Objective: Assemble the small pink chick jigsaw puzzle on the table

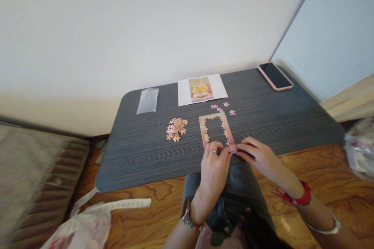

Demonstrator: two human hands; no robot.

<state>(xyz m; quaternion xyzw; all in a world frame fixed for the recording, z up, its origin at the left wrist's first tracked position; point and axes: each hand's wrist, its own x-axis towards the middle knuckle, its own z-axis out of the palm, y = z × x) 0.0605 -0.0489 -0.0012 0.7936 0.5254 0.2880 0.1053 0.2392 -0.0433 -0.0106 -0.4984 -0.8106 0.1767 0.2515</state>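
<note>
One dark table (140, 151) carries one puzzle frame (216, 130), a rectangle of joined edge pieces with a bare middle, lying near the table's front edge. One heap of loose pieces (176, 128) sits just to the left of the frame, and four single pieces (223, 107) lie scattered just behind it. At the back edge lie one picture sheet (201, 89) and one clear plastic bag (148, 100); one phone (275, 76) lies in the back right corner.

Both hands rest at the frame's front end, at the table's front edge. The left hand (214, 165) lies curled with its fingertips on the frame's bottom strip. The right hand (257, 155) presses its fingers on the frame's front right corner, touching a pink piece (233, 149) there. Neither hand visibly lifts anything.
</note>
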